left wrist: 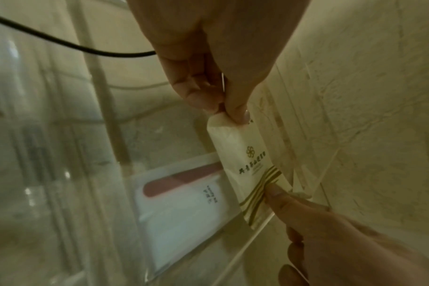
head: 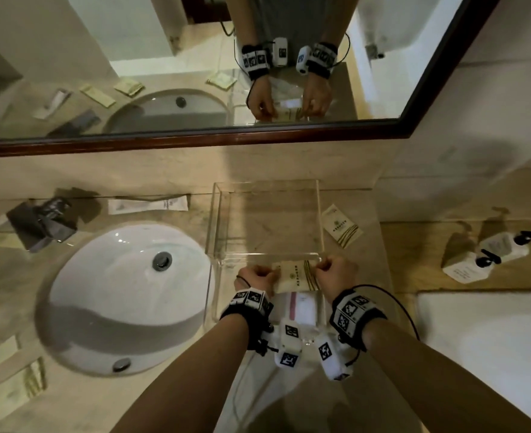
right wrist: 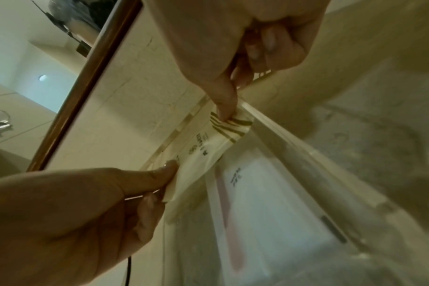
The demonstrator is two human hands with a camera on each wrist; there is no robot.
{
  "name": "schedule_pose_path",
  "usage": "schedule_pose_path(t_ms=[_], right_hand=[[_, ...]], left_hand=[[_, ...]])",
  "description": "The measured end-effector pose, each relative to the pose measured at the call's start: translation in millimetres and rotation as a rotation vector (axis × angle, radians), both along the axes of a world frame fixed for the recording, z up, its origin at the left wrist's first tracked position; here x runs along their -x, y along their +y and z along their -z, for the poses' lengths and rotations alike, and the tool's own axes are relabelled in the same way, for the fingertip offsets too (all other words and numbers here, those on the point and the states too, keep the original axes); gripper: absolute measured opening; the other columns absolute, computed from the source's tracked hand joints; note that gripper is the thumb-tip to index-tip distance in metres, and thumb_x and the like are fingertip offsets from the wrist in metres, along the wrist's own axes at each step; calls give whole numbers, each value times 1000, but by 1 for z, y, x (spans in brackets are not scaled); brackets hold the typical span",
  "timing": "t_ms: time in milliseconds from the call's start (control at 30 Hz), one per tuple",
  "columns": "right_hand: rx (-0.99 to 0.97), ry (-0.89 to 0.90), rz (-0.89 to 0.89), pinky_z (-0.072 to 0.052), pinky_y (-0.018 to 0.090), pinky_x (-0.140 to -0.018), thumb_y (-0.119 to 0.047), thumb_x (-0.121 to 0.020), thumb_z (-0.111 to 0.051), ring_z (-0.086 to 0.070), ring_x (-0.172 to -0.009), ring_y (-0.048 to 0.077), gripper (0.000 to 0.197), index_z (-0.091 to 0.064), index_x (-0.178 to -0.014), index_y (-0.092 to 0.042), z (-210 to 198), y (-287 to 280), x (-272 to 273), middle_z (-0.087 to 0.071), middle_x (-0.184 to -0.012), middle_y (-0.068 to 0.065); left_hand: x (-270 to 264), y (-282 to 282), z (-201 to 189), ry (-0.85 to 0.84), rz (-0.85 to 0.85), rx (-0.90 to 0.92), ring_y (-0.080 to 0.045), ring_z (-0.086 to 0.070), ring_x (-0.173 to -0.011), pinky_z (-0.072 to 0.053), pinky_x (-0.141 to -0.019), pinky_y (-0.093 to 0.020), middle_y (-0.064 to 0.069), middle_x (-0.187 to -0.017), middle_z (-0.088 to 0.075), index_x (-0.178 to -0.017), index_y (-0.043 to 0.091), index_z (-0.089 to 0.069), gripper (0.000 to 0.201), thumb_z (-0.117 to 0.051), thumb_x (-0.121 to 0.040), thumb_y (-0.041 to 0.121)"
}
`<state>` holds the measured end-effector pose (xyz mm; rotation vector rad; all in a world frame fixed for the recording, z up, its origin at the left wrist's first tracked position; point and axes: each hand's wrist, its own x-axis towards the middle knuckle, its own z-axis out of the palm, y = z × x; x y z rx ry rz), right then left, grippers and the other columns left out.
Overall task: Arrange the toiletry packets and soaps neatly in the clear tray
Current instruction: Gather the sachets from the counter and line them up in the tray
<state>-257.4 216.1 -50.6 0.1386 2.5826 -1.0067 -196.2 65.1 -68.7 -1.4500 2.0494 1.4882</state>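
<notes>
A cream packet with gold stripes is held just above the near compartment of the clear tray, close to its inner divider. My left hand pinches the packet's plain end. My right hand pinches the striped end. Under it, a white packet with a pink stripe lies flat on the tray floor. The tray's far compartment holds nothing.
Another cream packet lies right of the tray. A white tube packet and dark packets sit behind the sink. One more packet lies at the near left. Pump bottles stand far right, under the mirror frame.
</notes>
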Motion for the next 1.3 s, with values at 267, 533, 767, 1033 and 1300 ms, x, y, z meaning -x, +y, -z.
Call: schedule_pose_path(t_ms=[267,533,767,1033,1300], right_hand=[[-36,-17,-33,-57,36,-68,-1,-81,-60,-62,-75,23,12,-58,-77,-12,6,-4,7,-62,-77,6],[136,-64,69,-54,29,-66,-16,-83,-68,-64,-76,18,8,-60,-83,-13,-2,12,9,-66,-82,2],[33,-103,280,-44,29,-70,-26,-83,-69,-62,-96,30,32,-57,-108,-10,-1,54,56,-66,-108,14],[-60,-183,266,-52,33,-72,-32,-75,-73,-63,-97,33,49,-46,-111,-11,26,59,88,-64,-109,13],[-139,-132,187,-56,41,-75,-29,-78,-64,-64,-86,31,30,-48,-100,-17,41,59,104,-66,-95,10]], left_hand=[[13,-1,2,-26,60,37,-29,-71,-91,-58,-83,-40,-11,-92,-76,-90,17,-75,34,-77,-73,45],[16,4,-22,164,38,185,-21,-61,-78,-53,-80,-33,-2,-80,-67,-80,13,-63,27,-73,-78,38],[68,31,-59,305,495,280,-11,-63,-81,-53,-72,-23,6,-87,-66,-94,20,-65,19,-64,-87,38],[140,66,-42,145,1057,519,-28,-44,-125,-41,-103,-38,-6,-136,-47,-130,15,-50,40,-57,-93,28],[177,75,-19,-25,1389,916,-30,-29,-134,-27,-107,-47,-7,-142,-43,-143,13,-31,66,-62,-86,27]])
